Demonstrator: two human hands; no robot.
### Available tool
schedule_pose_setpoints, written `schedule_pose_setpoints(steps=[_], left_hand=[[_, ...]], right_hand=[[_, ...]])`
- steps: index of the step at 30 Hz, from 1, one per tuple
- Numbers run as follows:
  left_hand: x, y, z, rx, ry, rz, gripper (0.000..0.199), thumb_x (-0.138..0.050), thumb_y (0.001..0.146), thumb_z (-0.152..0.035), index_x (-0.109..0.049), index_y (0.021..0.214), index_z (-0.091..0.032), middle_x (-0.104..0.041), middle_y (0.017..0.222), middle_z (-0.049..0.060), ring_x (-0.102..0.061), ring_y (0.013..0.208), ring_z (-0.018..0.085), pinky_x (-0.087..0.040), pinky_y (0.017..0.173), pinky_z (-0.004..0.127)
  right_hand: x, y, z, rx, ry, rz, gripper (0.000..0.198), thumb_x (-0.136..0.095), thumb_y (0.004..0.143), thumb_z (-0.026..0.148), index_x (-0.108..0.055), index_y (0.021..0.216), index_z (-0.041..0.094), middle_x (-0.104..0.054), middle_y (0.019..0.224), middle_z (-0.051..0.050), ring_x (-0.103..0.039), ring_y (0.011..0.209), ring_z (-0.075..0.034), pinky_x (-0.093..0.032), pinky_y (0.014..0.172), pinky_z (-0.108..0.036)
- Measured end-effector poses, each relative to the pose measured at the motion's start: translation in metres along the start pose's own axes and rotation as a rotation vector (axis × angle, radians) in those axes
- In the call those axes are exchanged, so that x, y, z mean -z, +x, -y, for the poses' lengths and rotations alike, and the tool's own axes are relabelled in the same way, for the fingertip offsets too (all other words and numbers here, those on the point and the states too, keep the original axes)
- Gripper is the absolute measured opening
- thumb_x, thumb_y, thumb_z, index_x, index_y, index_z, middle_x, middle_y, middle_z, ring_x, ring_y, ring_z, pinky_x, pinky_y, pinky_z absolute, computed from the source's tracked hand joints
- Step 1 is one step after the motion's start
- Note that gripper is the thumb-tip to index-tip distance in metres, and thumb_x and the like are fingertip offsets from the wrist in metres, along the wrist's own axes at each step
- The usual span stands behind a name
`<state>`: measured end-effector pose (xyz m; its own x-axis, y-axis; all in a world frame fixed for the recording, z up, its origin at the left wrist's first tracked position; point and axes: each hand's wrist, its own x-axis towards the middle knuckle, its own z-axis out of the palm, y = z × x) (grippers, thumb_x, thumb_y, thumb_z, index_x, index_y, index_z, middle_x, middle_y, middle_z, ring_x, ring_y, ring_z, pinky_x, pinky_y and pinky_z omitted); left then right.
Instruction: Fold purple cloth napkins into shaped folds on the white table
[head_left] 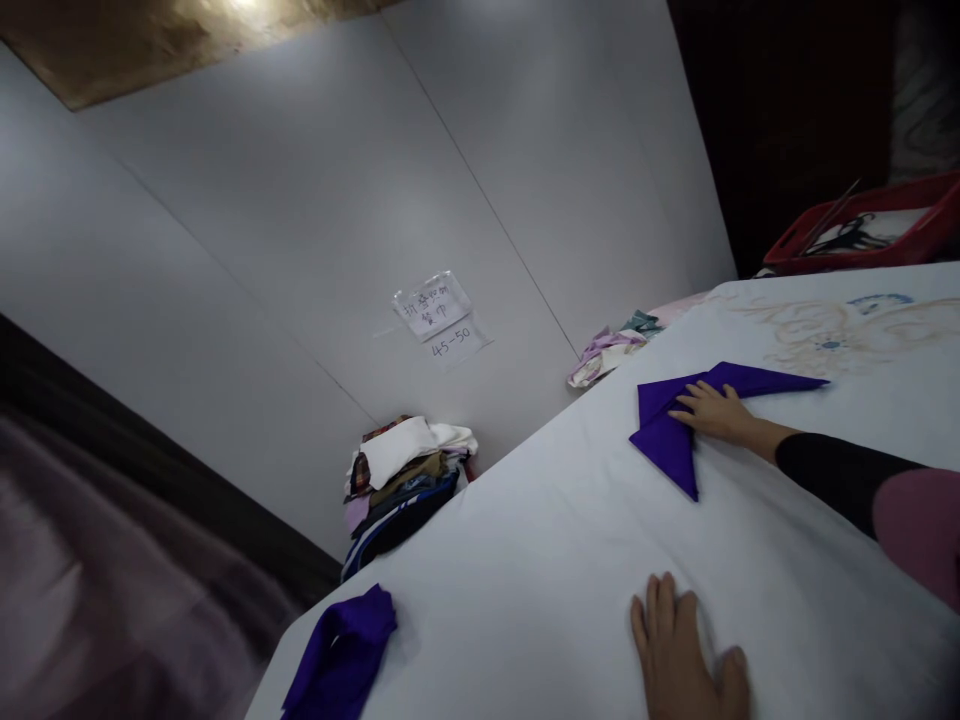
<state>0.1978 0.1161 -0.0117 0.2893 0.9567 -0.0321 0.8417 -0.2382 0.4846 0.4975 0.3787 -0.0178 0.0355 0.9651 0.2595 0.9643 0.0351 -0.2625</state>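
Observation:
A folded purple cloth napkin [667,440] lies on the white tablecloth, with pointed ends to the right and below. My right hand [716,412] rests flat on its middle, fingers spread, pressing rather than gripping it. Nearer the bottom of the head view, my left hand [679,655] is laid on the bare tablecloth with its fingers stretched out and thumb apart. It holds nothing and is away from the napkin. Another purple cloth [345,655], folded with a gap showing in it, sits near the table's edge at the lower left.
The white-covered table [510,600] has a floral pattern at its far right. Beyond its edge are a stack of folded clothes [409,475] and more cloths [607,352]. A red basket [862,225] holds hangers. Paper notes [442,315] are taped to the grey wall.

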Motion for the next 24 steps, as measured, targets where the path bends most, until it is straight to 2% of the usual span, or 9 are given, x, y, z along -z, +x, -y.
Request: schedule_pose_setpoints(steps=[4,7,12,16,19,22,24], left_hand=[[0.008,-0.001,-0.006,-0.016,-0.031,0.017,0.056,-0.049,0.084,-0.043,-0.045,0.136,-0.022,-0.028,0.152,0.002,-0.014,0.142,0.024,-0.005,0.118,0.046],[0.014,-0.002,-0.010,-0.023,-0.033,0.041,0.057,-0.048,0.084,-0.042,-0.044,0.136,-0.020,-0.029,0.151,0.004,-0.014,0.142,0.023,-0.002,0.117,0.045],[0.020,0.001,-0.015,-0.089,-0.037,0.027,0.058,-0.048,0.083,-0.046,-0.047,0.133,-0.018,-0.032,0.150,0.007,-0.017,0.141,0.024,-0.002,0.116,0.045],[0.022,-0.007,-0.021,-0.111,-0.084,-0.073,0.057,-0.056,0.075,-0.035,-0.050,0.129,-0.017,-0.046,0.139,0.008,-0.033,0.133,0.025,-0.014,0.116,0.043],[0.022,-0.032,-0.020,-0.184,-0.119,-0.077,0.061,-0.056,0.075,-0.032,-0.045,0.134,-0.021,-0.046,0.139,0.005,-0.035,0.131,0.026,-0.019,0.114,0.043],[0.022,-0.075,-0.012,-0.213,-0.119,-0.005,0.068,-0.051,0.081,-0.040,-0.033,0.143,-0.019,-0.032,0.149,0.006,-0.022,0.138,0.027,-0.012,0.116,0.047],[0.024,-0.109,-0.006,-0.225,-0.123,0.046,0.068,-0.048,0.083,-0.042,-0.029,0.144,-0.018,-0.027,0.152,0.007,-0.019,0.139,0.027,-0.009,0.116,0.047]], right_hand=[[0.015,-0.026,0.025,0.021,-0.013,0.047,0.057,-0.032,0.085,0.053,-0.059,0.123,0.021,-0.044,0.141,-0.014,-0.028,0.134,-0.036,-0.022,0.102,-0.063],[0.019,-0.058,0.051,0.094,0.038,0.108,0.056,-0.035,0.084,0.051,-0.058,0.125,0.021,-0.041,0.143,-0.013,-0.026,0.135,-0.034,-0.022,0.104,-0.060],[0.020,-0.133,0.113,0.335,0.271,0.265,0.057,-0.042,0.082,0.053,-0.057,0.127,0.021,-0.041,0.143,-0.013,-0.028,0.135,-0.032,-0.026,0.107,-0.052],[0.029,-0.197,0.159,0.467,0.463,0.351,0.055,-0.043,0.083,0.057,-0.065,0.116,0.019,-0.045,0.140,-0.014,-0.029,0.135,-0.031,-0.028,0.108,-0.049],[0.036,-0.235,0.177,0.495,0.564,0.405,0.049,-0.043,0.083,0.057,-0.069,0.107,0.023,-0.049,0.137,-0.010,-0.031,0.134,-0.030,-0.028,0.108,-0.049],[0.034,-0.264,0.183,0.416,0.628,0.453,0.054,-0.044,0.080,0.063,-0.068,0.110,0.025,-0.048,0.138,-0.009,-0.033,0.133,-0.030,-0.030,0.108,-0.048],[0.025,-0.280,0.187,0.377,0.657,0.485,0.059,-0.045,0.077,0.066,-0.066,0.115,0.026,-0.046,0.140,-0.008,-0.034,0.133,-0.030,-0.030,0.109,-0.047]])
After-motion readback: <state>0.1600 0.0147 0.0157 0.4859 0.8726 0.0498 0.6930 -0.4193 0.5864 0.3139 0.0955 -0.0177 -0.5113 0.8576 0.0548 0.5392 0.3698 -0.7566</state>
